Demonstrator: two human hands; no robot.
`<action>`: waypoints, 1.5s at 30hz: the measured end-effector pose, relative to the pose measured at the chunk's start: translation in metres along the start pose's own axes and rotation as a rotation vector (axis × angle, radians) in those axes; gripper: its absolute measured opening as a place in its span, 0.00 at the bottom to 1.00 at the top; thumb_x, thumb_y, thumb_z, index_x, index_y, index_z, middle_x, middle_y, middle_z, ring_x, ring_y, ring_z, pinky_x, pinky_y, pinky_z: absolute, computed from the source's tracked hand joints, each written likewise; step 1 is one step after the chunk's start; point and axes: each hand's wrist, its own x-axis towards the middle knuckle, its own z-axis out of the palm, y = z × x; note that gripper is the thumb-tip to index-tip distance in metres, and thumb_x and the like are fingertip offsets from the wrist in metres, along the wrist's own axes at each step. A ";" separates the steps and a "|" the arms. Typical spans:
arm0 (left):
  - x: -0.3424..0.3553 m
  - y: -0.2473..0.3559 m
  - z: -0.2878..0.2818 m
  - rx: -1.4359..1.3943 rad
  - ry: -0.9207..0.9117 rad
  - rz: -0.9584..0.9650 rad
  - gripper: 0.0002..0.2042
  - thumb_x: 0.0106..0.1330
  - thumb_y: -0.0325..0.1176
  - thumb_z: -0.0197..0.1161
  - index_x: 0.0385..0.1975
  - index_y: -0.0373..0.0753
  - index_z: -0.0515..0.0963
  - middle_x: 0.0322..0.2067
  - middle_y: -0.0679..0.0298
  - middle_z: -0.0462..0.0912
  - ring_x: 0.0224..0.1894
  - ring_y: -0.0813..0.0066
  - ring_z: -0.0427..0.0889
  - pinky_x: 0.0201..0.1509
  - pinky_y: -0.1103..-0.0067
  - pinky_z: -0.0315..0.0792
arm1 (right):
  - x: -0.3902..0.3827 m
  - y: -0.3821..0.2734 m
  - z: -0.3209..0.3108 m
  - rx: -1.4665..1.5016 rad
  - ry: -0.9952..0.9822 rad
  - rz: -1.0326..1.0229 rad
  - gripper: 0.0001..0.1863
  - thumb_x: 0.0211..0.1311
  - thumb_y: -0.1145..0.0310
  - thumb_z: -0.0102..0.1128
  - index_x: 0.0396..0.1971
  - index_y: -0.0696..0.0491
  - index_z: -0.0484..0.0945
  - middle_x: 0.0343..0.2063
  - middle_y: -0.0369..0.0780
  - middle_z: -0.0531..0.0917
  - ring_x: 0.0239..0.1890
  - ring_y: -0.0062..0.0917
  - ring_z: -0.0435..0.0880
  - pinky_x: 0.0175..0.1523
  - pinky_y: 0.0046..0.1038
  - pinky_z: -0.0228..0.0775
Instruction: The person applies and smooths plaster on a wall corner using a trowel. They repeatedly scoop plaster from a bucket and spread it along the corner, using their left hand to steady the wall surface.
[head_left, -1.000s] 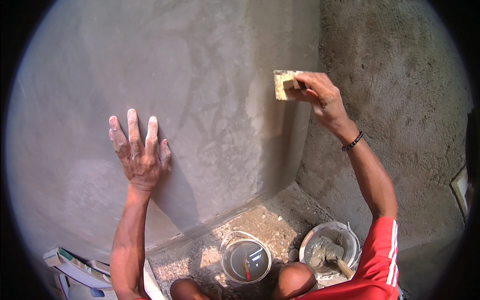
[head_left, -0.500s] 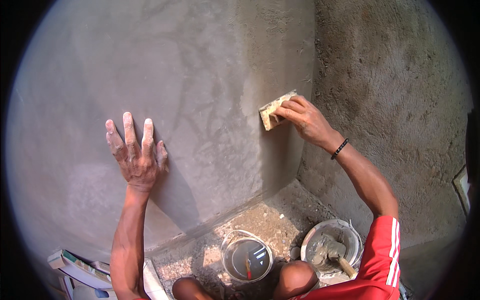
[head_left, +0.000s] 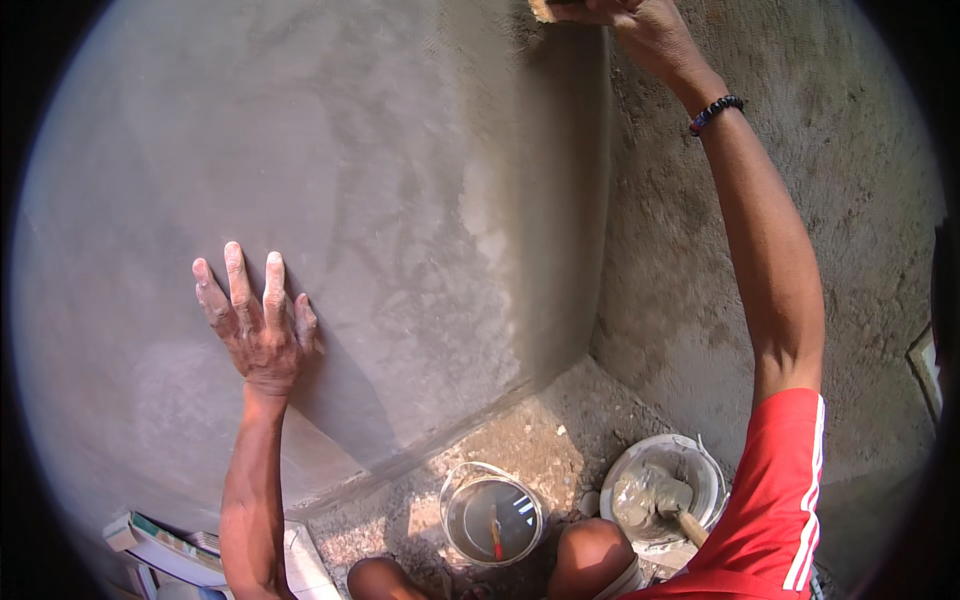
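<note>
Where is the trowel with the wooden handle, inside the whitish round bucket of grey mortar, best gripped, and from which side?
Probably by the light wooden handle, coming from the person's near right: it points that way, toward the whitish round bucket's rim, while the mortar-smeared blade sits inside.

Left hand [head_left: 262,340] against wall [head_left: 390,190], right hand [head_left: 650,35] holding float [head_left: 541,10]

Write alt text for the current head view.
A person's right hand holds a pale tool, mostly out of frame, while the left hand lies spread against a grey wall. Below stand a bucket of liquid and a bucket of mortar.
</note>
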 end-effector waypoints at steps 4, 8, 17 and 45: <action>0.003 -0.001 -0.004 0.001 0.000 0.011 0.26 0.62 0.35 0.62 0.62 0.44 0.71 0.72 0.51 0.59 0.76 0.39 0.47 0.76 0.49 0.52 | -0.037 0.015 0.025 -0.538 0.010 -0.086 0.21 0.63 0.84 0.56 0.53 0.47 0.79 0.53 0.38 0.82 0.57 0.32 0.79 0.67 0.35 0.73; 0.002 0.000 -0.004 -0.001 -0.018 0.010 0.26 0.63 0.35 0.61 0.63 0.44 0.70 0.72 0.51 0.59 0.76 0.39 0.46 0.76 0.50 0.51 | -0.117 0.009 0.056 -0.503 -0.014 -0.077 0.26 0.51 0.88 0.58 0.50 0.49 0.78 0.50 0.37 0.81 0.57 0.37 0.76 0.63 0.36 0.73; 0.001 0.001 0.000 0.004 0.006 0.018 0.26 0.63 0.36 0.61 0.63 0.44 0.70 0.72 0.51 0.59 0.76 0.39 0.46 0.76 0.49 0.51 | -0.290 0.009 0.112 -0.314 -0.329 0.272 0.26 0.50 0.87 0.59 0.51 0.51 0.78 0.49 0.39 0.81 0.56 0.38 0.77 0.63 0.36 0.72; 0.000 0.002 0.004 0.011 0.018 -0.003 0.24 0.66 0.40 0.59 0.62 0.46 0.71 0.72 0.52 0.59 0.75 0.38 0.49 0.74 0.47 0.53 | -0.058 0.011 0.060 -0.166 0.624 0.589 0.19 0.60 0.72 0.65 0.51 0.57 0.80 0.36 0.45 0.88 0.40 0.28 0.88 0.45 0.31 0.80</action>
